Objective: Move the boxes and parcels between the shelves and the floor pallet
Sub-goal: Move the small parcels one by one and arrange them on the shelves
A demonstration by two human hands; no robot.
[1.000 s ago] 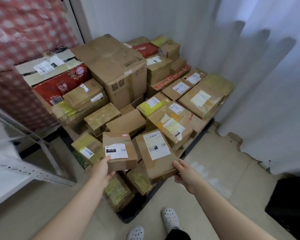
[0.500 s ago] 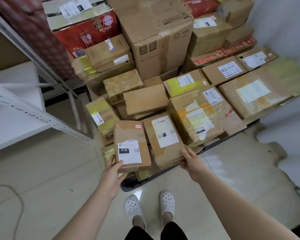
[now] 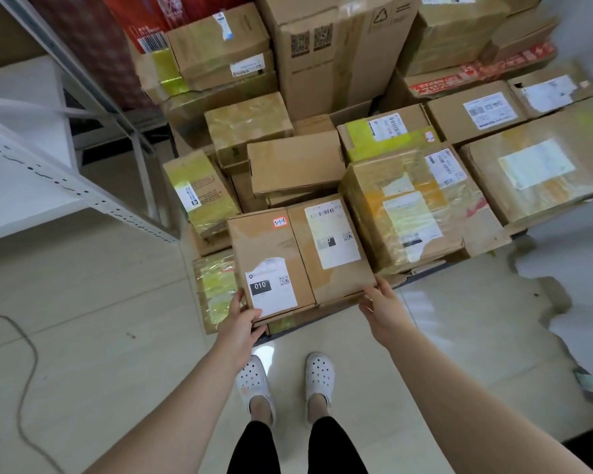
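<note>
Looking straight down over the stack. At centre frame, two flat brown boxes side by side, edges touching: on the left the 010 box [image 3: 271, 261], on the right the label box [image 3: 329, 244] with a long white sticker. Gripping the near left corner of the 010 box with the left hand [image 3: 243, 319], thumb on top beside the printed tag, fingers tucked out of sight beneath. Holding the near right corner of the label box with the right hand [image 3: 384, 309], thumb up along the edge, fingers curled under. Cannot tell whether either box is lifted or resting on the parcels below.

Just under both, a dark strip of pallet [image 3: 322, 314] at the front edge. Right of centre, touching the label box, a taped box [image 3: 408, 206] wrapped in shiny film. Above centre, a plain carton [image 3: 295, 162] lying flat, and at the top of the frame a tall carton [image 3: 332, 53] with QR prints. Top left of the pile, a red box [image 3: 141, 25] with a barcode. More labelled parcels packed out toward the upper right.

Upper left of the frame, a white metal shelf [image 3: 48, 186] with a perforated rim. Pale tile floor [image 3: 117, 302] below it, a thin cable [image 3: 24, 371] looping at the lower left. Bottom centre, two white clogs [image 3: 254, 381], toes pointing at the pallet.
</note>
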